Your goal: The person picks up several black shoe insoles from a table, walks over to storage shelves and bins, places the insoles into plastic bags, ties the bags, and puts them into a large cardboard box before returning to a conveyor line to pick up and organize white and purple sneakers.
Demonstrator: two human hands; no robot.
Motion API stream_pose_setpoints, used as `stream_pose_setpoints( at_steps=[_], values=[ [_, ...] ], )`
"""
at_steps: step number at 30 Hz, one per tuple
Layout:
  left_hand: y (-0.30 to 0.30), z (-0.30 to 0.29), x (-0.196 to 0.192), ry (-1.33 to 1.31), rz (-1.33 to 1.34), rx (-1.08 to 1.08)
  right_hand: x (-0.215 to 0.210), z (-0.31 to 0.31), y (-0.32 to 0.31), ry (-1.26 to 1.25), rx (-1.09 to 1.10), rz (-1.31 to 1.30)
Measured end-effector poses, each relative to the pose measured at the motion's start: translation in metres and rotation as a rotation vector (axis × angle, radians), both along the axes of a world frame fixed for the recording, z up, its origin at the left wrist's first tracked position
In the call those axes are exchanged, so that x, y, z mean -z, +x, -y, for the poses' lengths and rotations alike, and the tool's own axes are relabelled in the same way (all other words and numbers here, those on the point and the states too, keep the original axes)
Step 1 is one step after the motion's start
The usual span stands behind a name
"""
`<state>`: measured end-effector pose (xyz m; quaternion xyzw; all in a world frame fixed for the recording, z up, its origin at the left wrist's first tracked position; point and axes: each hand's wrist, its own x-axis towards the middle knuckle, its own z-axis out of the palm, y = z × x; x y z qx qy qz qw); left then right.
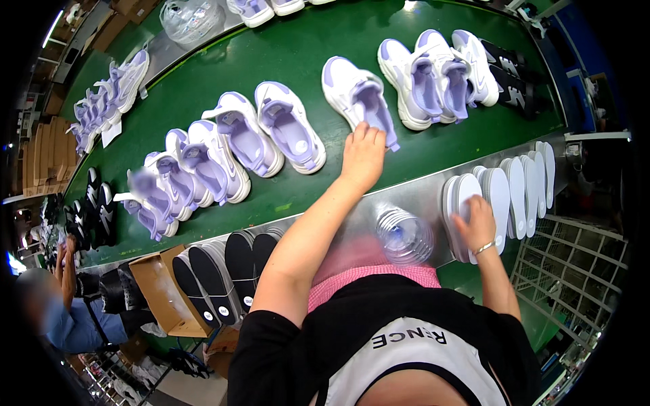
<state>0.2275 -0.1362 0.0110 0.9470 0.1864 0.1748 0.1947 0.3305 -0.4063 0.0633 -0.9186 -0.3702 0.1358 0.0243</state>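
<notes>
My left hand reaches forward to a white and lavender sneaker on the green bench. Its fingers are closed over the heel edge of that shoe, fingertips at the opening. Off to the right, my right hand rests on a stack of white insoles, with thumb and fingers apart. More insole stacks stand beside it in a row. Left of the held shoe sits another lavender sneaker, with a round white sticker inside. A sneaker pair stands close on its right.
Several lavender sneakers line the green bench. Black shoes lie far right. A clear plastic container stands between my arms. Black insoles and a cardboard box are lower left; a co-worker is beyond. A wire rack stands right.
</notes>
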Motion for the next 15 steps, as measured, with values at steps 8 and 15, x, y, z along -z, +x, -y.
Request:
stream_pose_setpoints(
  at_steps=[8,15],
  values=[
    [-0.004,0.012,-0.005,-0.323,0.344,-0.221,0.005,0.041,-0.006,-0.014,0.237,0.015],
    [0.029,-0.043,-0.002,-0.605,0.282,-0.393,-0.046,0.0,0.016,0.495,0.099,-0.15]
  ],
)
